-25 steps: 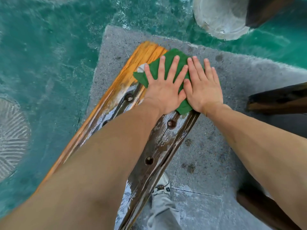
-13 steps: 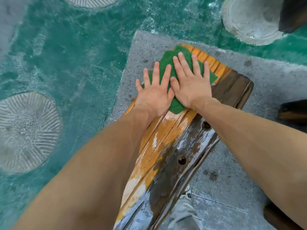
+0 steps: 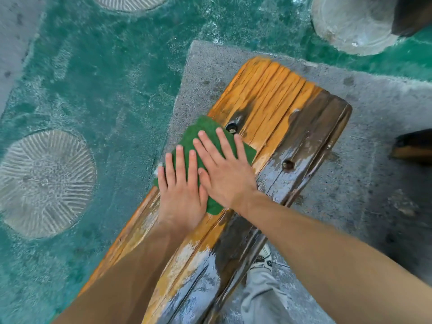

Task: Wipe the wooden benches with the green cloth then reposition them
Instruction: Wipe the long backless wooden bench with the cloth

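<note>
Ideally, the green cloth (image 3: 211, 139) is being kept flat at mid-frame under the flattened left hand (image 3: 181, 192) and right hand (image 3: 225, 170), and pressed evenly along the wet wooden bench (image 3: 275, 108).

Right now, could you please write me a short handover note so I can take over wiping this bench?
Left hand: flat, fingers straight, pressing the green cloth.
Right hand: flat beside it, also pressing the cloth.
The cloth lies on the orange side of the wooden bench, about midway along the part in view, near a bolt hole.
Done: wiping is under way.
Left: the dark side looks wet and shiny; finish wiping, then reposition the bench. Another bench shows at the right edge.
</note>
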`<state>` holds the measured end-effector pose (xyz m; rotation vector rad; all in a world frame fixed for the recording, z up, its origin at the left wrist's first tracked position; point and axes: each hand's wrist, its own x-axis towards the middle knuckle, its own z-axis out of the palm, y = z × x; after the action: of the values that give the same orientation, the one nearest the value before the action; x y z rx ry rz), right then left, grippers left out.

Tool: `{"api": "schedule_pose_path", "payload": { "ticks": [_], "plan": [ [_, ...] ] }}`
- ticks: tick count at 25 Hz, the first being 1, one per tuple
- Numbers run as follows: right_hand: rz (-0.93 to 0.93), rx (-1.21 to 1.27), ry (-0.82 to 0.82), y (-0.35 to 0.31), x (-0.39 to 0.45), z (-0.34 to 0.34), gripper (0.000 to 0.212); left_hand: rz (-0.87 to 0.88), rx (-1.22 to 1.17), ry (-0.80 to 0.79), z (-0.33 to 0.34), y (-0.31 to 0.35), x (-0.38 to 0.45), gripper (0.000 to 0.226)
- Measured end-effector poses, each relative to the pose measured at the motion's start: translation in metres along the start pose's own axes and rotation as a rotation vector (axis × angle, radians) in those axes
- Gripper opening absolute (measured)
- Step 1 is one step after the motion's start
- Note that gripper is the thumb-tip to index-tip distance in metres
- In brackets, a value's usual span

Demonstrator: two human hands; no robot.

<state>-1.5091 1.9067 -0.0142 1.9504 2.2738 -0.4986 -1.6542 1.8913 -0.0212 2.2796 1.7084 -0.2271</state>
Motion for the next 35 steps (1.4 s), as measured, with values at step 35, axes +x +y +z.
{"api": "schedule_pose_path", "payload": {
  "ticks": [35],
  "plan": [
    [0.473, 0.237, 0.113, 0.023, -0.131, 0.043, 0.065, 0.408, 0.171, -0.148, 0.007, 0.07, -0.047, 0.065]
  ]
}}
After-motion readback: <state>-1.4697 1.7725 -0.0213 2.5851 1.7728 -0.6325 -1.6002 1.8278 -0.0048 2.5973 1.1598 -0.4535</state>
